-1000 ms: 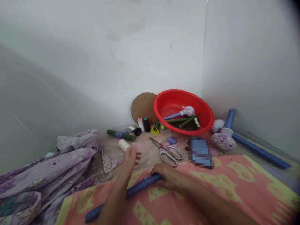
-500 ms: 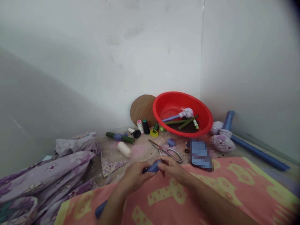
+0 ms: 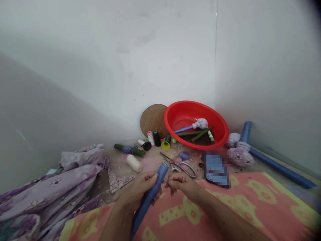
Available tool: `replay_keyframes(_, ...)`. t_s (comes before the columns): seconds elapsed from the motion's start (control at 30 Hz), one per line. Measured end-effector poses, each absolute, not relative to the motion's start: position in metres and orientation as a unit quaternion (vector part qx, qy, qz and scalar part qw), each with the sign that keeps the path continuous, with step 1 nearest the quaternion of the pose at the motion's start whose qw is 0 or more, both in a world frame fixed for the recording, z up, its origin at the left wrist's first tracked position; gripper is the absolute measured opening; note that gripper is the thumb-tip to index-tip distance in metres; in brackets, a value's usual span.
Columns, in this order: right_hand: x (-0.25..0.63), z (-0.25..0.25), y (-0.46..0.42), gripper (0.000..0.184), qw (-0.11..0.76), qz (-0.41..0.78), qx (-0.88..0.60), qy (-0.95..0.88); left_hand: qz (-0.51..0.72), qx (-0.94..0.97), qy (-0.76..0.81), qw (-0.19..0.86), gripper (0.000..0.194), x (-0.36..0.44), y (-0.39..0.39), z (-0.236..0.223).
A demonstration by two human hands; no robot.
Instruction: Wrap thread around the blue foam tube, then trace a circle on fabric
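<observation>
My left hand point(image 3: 136, 190) is wrapped round a blue thread-wrapped tube point(image 3: 150, 195), which slants with its upper end pointing away from me. That end looks hollow. Just right of the tube, my right hand point(image 3: 185, 188) has its fingers curled together in a pinch; any thread between them is too fine to make out. Scissors point(image 3: 179, 165) lie a little beyond both hands, blades toward the upper left. Behind them sits a small ball of blue-purple thread point(image 3: 184, 155). A pink and yellow cloth point(image 3: 175, 217) spreads beneath my hands.
A red basin point(image 3: 173, 110) holds sticks and a cloth-headed mallet shape. Thread spools point(image 3: 157, 139) stand by a cardboard disc point(image 3: 152, 120). Floral fabric point(image 3: 72, 180) is heaped at left. A blurred phone-like object point(image 3: 217, 169) and blue-wrapped tubes point(image 3: 281, 167) lie at right.
The blue tube has swung from nearly hidden behind my left hand to a steep slant, its end now pointing up. My right hand has come off it and sits slightly to the right.
</observation>
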State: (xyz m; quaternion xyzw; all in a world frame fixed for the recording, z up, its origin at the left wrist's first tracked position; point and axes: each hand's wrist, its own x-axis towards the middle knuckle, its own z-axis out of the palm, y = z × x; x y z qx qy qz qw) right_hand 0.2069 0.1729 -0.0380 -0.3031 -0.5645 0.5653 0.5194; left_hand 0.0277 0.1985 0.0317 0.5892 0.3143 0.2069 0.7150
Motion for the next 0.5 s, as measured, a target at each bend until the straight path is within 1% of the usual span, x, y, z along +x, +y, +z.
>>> replay_keyframes(0.1,0.207,-0.029,0.171,0.019,0.573,0.520,-0.281,-0.567,0.215,0.590,0.282,0.725,0.038,0.027,0.201,0.030)
replay_keyframes(0.17,0.205,-0.024,0.170,0.016,0.611,0.532,-0.241,-0.534,0.217,0.592,0.277,0.725,0.037,0.027,0.202,0.030)
replay_keyframes(0.23,0.203,-0.018,0.169,0.014,0.635,0.573,-0.195,-0.480,0.224,0.599,0.291,0.712,0.035,0.027,0.200,0.031)
replay_keyframes(0.37,0.198,-0.003,0.166,0.016,0.640,0.651,-0.099,-0.396,0.237,0.640,0.286,0.673,0.030,0.030,0.191,0.042)
replay_keyframes(0.5,0.196,0.007,0.162,0.016,0.641,0.680,-0.051,-0.352,0.242,0.676,0.295,0.631,0.028,0.033,0.180,0.056)
